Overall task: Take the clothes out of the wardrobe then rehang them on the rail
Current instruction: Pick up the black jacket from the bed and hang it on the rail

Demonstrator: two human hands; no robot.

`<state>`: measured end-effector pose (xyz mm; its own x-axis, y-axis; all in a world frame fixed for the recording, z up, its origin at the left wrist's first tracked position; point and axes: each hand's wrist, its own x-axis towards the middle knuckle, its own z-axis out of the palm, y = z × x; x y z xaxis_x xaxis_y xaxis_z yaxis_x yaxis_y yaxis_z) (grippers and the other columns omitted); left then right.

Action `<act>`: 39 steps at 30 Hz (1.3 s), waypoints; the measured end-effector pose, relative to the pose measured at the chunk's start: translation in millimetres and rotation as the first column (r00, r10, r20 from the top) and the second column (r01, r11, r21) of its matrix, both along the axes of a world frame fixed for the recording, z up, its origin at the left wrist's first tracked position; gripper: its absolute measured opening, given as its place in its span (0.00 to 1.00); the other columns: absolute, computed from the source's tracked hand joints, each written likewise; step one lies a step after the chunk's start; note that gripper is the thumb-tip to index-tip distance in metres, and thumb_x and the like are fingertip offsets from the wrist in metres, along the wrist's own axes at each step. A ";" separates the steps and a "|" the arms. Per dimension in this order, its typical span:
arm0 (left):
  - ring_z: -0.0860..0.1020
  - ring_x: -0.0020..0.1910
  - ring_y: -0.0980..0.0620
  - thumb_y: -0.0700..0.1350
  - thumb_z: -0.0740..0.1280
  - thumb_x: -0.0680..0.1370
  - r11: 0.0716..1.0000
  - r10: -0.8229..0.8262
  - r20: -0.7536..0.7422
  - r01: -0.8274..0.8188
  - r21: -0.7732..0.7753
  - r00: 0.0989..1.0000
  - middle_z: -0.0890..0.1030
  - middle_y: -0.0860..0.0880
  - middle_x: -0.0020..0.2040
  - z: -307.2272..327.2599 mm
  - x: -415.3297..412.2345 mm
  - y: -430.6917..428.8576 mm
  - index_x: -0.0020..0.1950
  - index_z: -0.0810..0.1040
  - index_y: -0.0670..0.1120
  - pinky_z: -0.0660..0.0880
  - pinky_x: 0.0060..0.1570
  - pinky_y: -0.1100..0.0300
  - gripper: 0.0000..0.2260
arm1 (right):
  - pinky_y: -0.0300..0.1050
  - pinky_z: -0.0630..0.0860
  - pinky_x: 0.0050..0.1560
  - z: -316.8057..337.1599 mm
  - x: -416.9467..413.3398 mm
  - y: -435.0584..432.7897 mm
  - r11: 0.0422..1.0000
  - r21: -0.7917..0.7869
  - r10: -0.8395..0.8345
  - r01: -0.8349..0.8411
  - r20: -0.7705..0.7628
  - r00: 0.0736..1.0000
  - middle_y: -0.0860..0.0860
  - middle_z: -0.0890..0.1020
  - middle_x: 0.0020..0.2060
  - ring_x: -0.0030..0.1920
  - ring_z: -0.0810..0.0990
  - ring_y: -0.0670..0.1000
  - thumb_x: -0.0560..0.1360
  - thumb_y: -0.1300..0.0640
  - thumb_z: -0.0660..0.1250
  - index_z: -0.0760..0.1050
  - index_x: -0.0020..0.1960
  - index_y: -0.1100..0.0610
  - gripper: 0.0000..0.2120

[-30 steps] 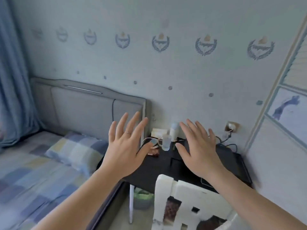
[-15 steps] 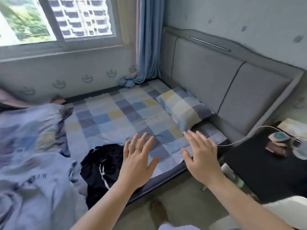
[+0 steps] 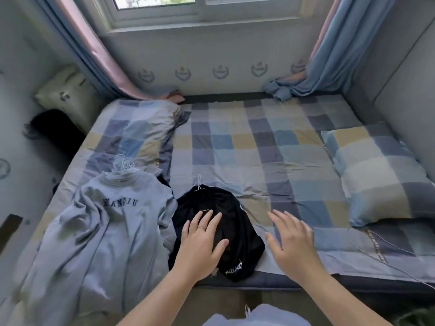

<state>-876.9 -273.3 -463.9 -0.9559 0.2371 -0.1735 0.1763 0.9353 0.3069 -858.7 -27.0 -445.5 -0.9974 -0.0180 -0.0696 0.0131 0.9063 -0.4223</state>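
A black garment point(image 3: 237, 236) on a thin white hanger point(image 3: 198, 183) lies crumpled at the near edge of the bed point(image 3: 259, 147). Left of it spreads a pile of light blue clothes point(image 3: 98, 231) with dark lettering, with several white hangers point(image 3: 122, 169) at the collar. My left hand point(image 3: 200, 245) hovers with straight, spread fingers over the black garment; whether it touches is unclear. To the right, my right hand point(image 3: 292, 243) is open over the checked sheet, holding nothing. No wardrobe or rail is in view.
A checked pillow point(image 3: 374, 175) lies at the bed's right end against the grey headboard point(image 3: 404, 90). Blue and pink curtains point(image 3: 329, 55) hang beside the window point(image 3: 200, 5) behind the bed. A dark object point(image 3: 54, 128) and a pale cushion point(image 3: 66, 95) sit at the far left.
My view has swung left from the bedside table and wall to the bed. Both open hands now hover over the clothes at its near edge.
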 end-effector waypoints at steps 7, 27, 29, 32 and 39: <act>0.47 0.80 0.53 0.62 0.55 0.82 0.983 0.177 0.167 -0.182 0.019 0.970 0.55 0.55 0.81 -34.5 -52.2 -15.1 0.80 0.53 0.56 0.49 0.78 0.51 0.28 | 0.49 0.54 0.72 -41.5 -73.3 3.1 0.992 0.006 0.122 -0.125 0.173 0.977 0.40 0.66 0.73 0.75 0.60 0.45 0.75 0.36 0.43 0.63 0.75 0.44 0.32; 0.56 0.77 0.44 0.49 0.58 0.83 0.949 0.289 0.427 -0.317 -0.006 0.857 0.62 0.45 0.78 -341.5 -271.5 -121.2 0.79 0.59 0.47 0.55 0.76 0.49 0.25 | 0.52 0.55 0.72 -326.9 -271.8 -134.1 0.996 0.009 0.072 -0.089 0.500 0.863 0.42 0.66 0.73 0.74 0.61 0.47 0.81 0.46 0.57 0.60 0.76 0.46 0.24; 0.56 0.77 0.43 0.48 0.57 0.83 0.946 0.301 0.412 -0.323 -0.017 0.860 0.62 0.44 0.78 -370.3 -294.6 -127.6 0.80 0.59 0.46 0.55 0.76 0.49 0.24 | 0.55 0.56 0.72 -361.6 -297.1 -145.3 0.996 0.013 0.073 -0.091 0.500 0.863 0.44 0.66 0.74 0.74 0.60 0.50 0.81 0.47 0.58 0.60 0.76 0.47 0.25; 0.56 0.77 0.43 0.47 0.57 0.83 0.953 0.291 0.377 -0.300 -0.036 0.879 0.61 0.43 0.78 -401.2 -321.9 -130.4 0.80 0.58 0.46 0.55 0.76 0.49 0.25 | 0.57 0.55 0.73 -405.1 -325.6 -156.1 0.997 0.033 0.047 -0.073 0.504 0.862 0.48 0.61 0.76 0.76 0.56 0.52 0.81 0.47 0.58 0.58 0.78 0.49 0.27; 0.67 0.67 0.38 0.47 0.56 0.84 0.911 0.409 0.306 -0.406 -0.078 0.860 0.69 0.40 0.70 -445.6 -368.1 -128.7 0.73 0.65 0.44 0.64 0.66 0.44 0.18 | 0.57 0.52 0.73 -455.1 -367.8 -170.0 0.957 0.167 0.144 -0.237 0.435 0.889 0.50 0.54 0.78 0.77 0.50 0.53 0.78 0.50 0.59 0.51 0.79 0.50 0.32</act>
<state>-1245.0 -402.0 -909.5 -0.8640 -0.1650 -0.4758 -0.3231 0.9063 0.2724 -1226.5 -197.0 -900.6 -0.8548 -0.1435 -0.4987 -0.0374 0.9756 -0.2165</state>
